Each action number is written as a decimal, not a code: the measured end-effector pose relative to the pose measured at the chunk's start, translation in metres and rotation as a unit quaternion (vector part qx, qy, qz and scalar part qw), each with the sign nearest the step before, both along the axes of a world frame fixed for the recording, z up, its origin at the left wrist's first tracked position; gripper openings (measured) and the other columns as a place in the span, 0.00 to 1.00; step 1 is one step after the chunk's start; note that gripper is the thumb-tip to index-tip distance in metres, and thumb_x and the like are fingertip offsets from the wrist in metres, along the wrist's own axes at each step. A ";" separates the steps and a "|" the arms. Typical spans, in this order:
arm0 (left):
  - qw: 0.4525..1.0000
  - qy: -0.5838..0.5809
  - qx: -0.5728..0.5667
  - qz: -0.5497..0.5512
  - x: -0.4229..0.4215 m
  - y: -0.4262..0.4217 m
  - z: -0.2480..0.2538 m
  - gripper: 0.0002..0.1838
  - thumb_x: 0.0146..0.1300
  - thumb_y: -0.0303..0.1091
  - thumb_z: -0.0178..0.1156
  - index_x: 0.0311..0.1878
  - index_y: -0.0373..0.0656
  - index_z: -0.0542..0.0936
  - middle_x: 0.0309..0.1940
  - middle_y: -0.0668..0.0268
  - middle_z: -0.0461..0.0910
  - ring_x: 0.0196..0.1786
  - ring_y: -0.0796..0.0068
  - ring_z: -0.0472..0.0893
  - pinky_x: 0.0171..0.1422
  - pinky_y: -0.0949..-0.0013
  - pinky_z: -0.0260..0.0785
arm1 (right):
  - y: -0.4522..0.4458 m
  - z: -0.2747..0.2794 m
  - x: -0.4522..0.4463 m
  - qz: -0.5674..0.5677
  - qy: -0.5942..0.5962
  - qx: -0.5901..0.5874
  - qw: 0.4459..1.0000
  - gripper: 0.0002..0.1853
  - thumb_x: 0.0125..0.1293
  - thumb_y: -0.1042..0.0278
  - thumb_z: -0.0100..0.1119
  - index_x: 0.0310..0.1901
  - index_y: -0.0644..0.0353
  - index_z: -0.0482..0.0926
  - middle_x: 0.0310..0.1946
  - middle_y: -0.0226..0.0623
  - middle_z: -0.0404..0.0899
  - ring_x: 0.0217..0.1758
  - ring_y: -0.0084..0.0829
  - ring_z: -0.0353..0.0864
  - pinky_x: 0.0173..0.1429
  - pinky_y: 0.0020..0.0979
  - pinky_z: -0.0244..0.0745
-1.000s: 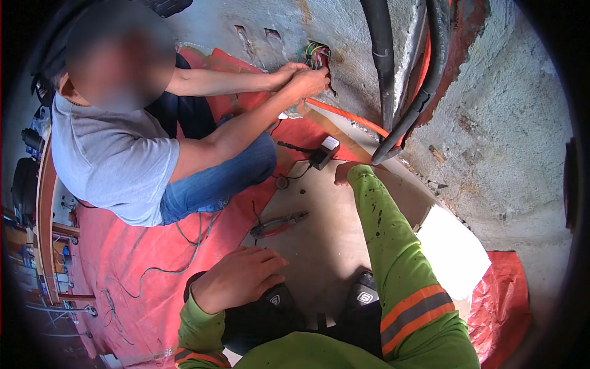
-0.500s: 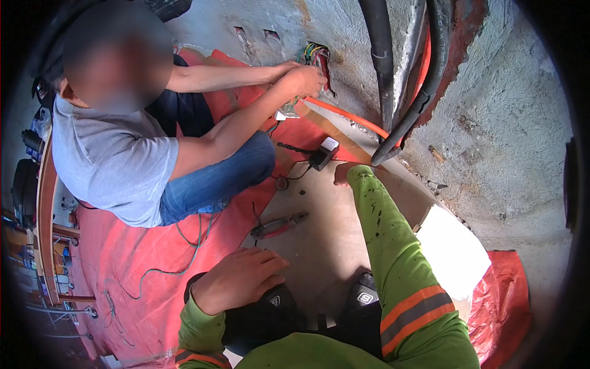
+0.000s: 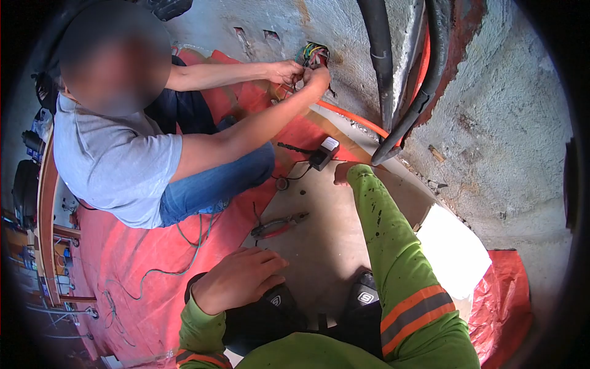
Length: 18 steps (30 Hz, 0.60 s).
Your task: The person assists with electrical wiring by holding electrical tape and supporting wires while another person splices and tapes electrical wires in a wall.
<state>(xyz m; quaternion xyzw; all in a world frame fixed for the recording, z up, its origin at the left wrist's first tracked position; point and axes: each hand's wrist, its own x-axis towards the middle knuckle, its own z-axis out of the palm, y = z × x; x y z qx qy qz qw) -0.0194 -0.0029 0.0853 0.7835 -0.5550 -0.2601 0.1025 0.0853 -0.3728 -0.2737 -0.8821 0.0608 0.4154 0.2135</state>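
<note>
My left hand (image 3: 241,280) rests over my knee, its fingers loosely spread and nothing in it. Just beyond it, red-handled pliers (image 3: 278,226) lie on a beige board (image 3: 326,240). My right arm reaches forward in a green sleeve; only a small part of my right hand (image 3: 342,174) shows past the cuff, and its fingers are hidden. Near that hand is a black adapter (image 3: 323,154) with a white label and a cord. Another person (image 3: 117,160) sits at the left, both hands at the wires (image 3: 315,55) coming out of a wall box.
Thick black conduits (image 3: 382,67) and an orange corrugated tube (image 3: 350,115) run along the rough wall (image 3: 491,123). Red sheeting (image 3: 166,246) covers the floor, with a thin green cable on it. A wooden frame (image 3: 46,221) stands at the far left.
The other person's hands have moved apart, one now closer to the wall box and the other a little further back. My own hands have stayed in place.
</note>
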 end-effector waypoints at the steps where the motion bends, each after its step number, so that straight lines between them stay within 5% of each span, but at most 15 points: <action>1: 1.000 0.000 -0.001 0.000 0.000 0.000 0.000 0.16 0.67 0.40 0.63 0.53 0.43 0.80 0.51 0.60 0.82 0.53 0.55 0.81 0.58 0.56 0.73 | 0.000 0.001 0.000 0.006 -0.004 -0.002 1.000 0.12 0.61 0.56 0.59 0.32 0.54 0.86 0.27 0.32 0.85 0.31 0.31 0.84 0.37 0.40 0.77; 9: 1.000 -0.003 0.003 0.001 0.000 -0.001 0.001 0.16 0.67 0.40 0.63 0.54 0.43 0.80 0.52 0.59 0.82 0.54 0.55 0.81 0.59 0.56 0.73 | 0.004 0.006 0.007 0.088 -0.051 -0.034 0.994 0.13 0.60 0.55 0.59 0.34 0.55 0.86 0.31 0.34 0.86 0.35 0.34 0.84 0.39 0.44 0.76; 15: 1.000 -0.001 0.002 0.001 0.000 -0.001 0.000 0.16 0.67 0.40 0.63 0.54 0.43 0.80 0.52 0.59 0.82 0.54 0.55 0.81 0.59 0.56 0.73 | 0.013 0.062 -0.012 0.054 -0.054 -0.043 0.996 0.14 0.58 0.54 0.60 0.37 0.54 0.87 0.36 0.35 0.87 0.38 0.34 0.85 0.42 0.45 0.78; 18: 1.000 0.002 0.002 0.002 0.000 -0.001 0.000 0.16 0.67 0.40 0.63 0.54 0.43 0.80 0.52 0.59 0.82 0.54 0.55 0.81 0.59 0.56 0.73 | 0.005 0.021 -0.005 0.021 -0.047 -0.040 0.998 0.15 0.58 0.54 0.58 0.31 0.57 0.87 0.26 0.38 0.85 0.32 0.35 0.85 0.40 0.43 0.77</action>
